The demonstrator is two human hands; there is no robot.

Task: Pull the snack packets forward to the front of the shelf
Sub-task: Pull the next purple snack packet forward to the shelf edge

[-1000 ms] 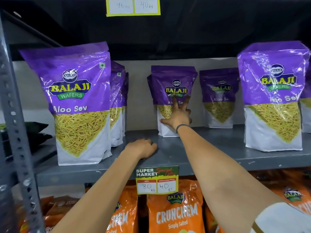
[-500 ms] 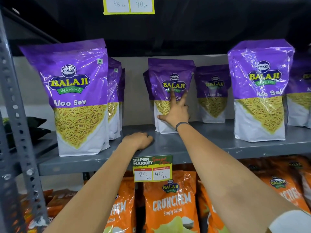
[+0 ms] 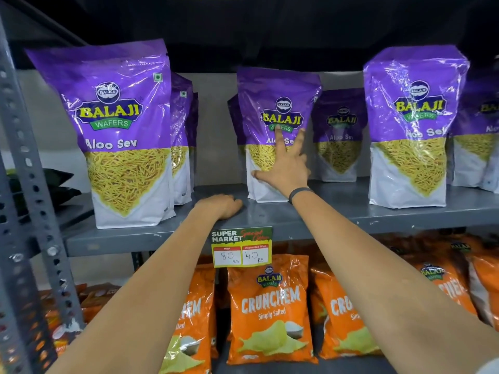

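Note:
Purple Balaji Aloo Sev packets stand on a grey metal shelf (image 3: 351, 214). The middle packet (image 3: 278, 103) stands mid-depth and leans slightly. My right hand (image 3: 283, 168) is spread on its lower front, thumb at the bottom left and outer fingers around its right edge. Further back on the right stands another packet (image 3: 340, 136). A left packet (image 3: 121, 130) and a right packet (image 3: 410, 125) stand at the shelf's front. My left hand (image 3: 218, 206) rests as a loose fist on the shelf near the front edge, holding nothing.
More purple packets stand behind the left one (image 3: 182, 147) and at the far right (image 3: 478, 147). A price tag (image 3: 241, 247) hangs from the shelf edge. Orange Crunchem packets (image 3: 270, 306) fill the shelf below. A perforated steel upright (image 3: 27, 184) runs down the left.
The middle packet has come forward under my right hand, and the fingers have spread wider on it. My left fist stays on the shelf. The camera has moved closer.

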